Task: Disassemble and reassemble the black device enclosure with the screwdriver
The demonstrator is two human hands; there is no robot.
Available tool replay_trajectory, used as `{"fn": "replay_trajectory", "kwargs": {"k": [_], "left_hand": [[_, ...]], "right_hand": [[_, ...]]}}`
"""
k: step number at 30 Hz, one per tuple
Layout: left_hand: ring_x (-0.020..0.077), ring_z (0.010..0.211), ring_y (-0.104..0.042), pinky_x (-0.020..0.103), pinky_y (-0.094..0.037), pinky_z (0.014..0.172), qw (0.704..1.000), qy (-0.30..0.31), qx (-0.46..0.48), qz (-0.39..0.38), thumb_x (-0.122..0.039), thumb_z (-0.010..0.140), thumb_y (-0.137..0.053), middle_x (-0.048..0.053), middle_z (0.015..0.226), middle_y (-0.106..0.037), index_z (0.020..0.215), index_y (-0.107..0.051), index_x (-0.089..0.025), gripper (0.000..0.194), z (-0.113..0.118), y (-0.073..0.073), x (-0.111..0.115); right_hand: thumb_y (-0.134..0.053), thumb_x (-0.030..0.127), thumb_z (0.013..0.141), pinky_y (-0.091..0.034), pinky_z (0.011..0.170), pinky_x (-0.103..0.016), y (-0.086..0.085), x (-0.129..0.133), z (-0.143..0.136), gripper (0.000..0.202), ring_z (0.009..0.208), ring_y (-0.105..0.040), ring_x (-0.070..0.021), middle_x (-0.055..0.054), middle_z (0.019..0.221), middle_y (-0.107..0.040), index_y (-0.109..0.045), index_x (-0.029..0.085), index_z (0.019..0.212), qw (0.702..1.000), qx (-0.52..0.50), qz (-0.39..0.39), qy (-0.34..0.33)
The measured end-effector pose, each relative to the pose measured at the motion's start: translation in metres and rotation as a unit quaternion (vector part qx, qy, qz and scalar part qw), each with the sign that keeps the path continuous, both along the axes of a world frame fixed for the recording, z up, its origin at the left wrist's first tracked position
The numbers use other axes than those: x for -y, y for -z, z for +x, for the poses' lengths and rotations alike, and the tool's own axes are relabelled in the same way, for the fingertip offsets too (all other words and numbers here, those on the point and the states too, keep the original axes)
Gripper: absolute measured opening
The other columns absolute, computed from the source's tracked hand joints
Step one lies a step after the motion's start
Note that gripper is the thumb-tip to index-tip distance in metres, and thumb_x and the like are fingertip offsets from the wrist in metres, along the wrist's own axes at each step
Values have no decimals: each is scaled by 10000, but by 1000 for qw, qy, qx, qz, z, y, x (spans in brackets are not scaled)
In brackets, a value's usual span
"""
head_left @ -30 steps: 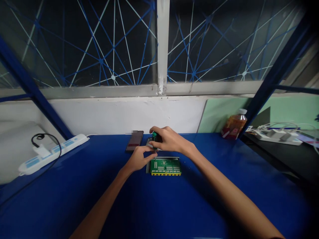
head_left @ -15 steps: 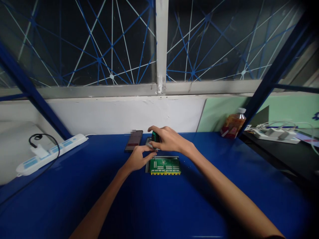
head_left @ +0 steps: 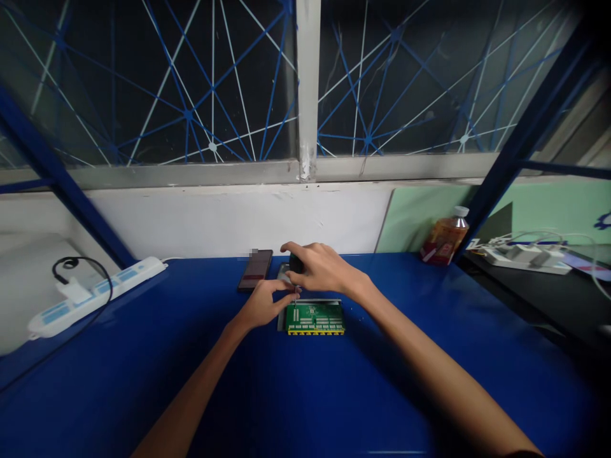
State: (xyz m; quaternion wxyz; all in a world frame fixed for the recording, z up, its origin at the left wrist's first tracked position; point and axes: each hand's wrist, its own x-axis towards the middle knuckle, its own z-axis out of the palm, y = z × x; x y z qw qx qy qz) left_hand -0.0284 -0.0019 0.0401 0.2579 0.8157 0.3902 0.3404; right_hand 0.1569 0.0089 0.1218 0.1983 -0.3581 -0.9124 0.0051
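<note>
A green circuit board (head_left: 321,313) with a yellow strip along its near edge lies on the blue table (head_left: 305,394). My right hand (head_left: 321,267) grips the dark handle of a screwdriver (head_left: 296,263), held upright with its thin shaft meeting the board's upper left corner. Thumb and fingertips of my left hand (head_left: 265,302) pinch around the shaft just above that corner. A grey metal plate shows at the board's left and far edges. Where exactly the tip rests is too small to tell.
Behind my left hand lies a phone (head_left: 256,270). A white power strip (head_left: 100,298) with a black cable is at the left. A bottle (head_left: 445,238) stands at the back right, near another power strip (head_left: 527,257) with cables.
Fingers of my right hand have shifted slightly around the screwdriver handle, and less of its green part shows. My left hand stays at the shaft.
</note>
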Motion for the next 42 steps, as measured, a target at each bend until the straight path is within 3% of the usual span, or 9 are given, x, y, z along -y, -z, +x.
{"fn": "replay_trajectory", "kwargs": {"k": [6,11,20,26,34,42], "left_hand": [[216,845,-672,309,-492,809,1000,-30,-6,2,-310,796,-620,55,869,-738,835,-736,-171,185,0,1,-1],[225,901,-665,324,-485,843,1000,-6,-3,2,-291,815,-589,60,934,-731,908,-730,-176,205,2,-3,2],[211,852,-672,311,-491,818,1000,-15,-2,3,-280,812,-597,45,866,-738,837,-733,-185,168,2,0,0],[214,865,-667,322,-489,824,1000,-6,-6,8,-259,810,-590,54,894,-733,856,-729,-174,169,2,-2,2],[214,834,-672,316,-496,801,1000,-22,-12,5,-286,811,-588,50,857,-736,821,-729,-182,175,2,-2,1],[213,870,-668,324,-491,827,1000,1,-2,7,-244,809,-574,55,901,-731,851,-721,-184,164,3,-2,3]], "right_hand": [[-445,486,833,-226,541,-303,-1,1,0,508,553,-429,-158,-50,631,-579,-490,165,1224,1000,0,6,29],[-441,397,829,-233,531,-299,-4,2,1,464,539,-432,-156,-42,628,-587,-475,168,1232,1000,3,-6,1],[-480,478,834,-230,531,-300,-3,1,0,454,553,-457,-170,-47,622,-579,-526,180,1174,999,1,-1,33],[-468,415,824,-241,532,-292,-4,2,3,481,563,-469,-173,-36,624,-579,-481,189,1249,1000,12,12,18],[-454,517,846,-247,544,-301,-3,0,2,500,617,-507,-195,-78,701,-626,-508,170,1203,1000,-11,0,12],[-450,439,845,-241,555,-310,-3,1,1,410,643,-526,-199,-95,771,-655,-535,184,1154,1000,1,-1,25]]}}
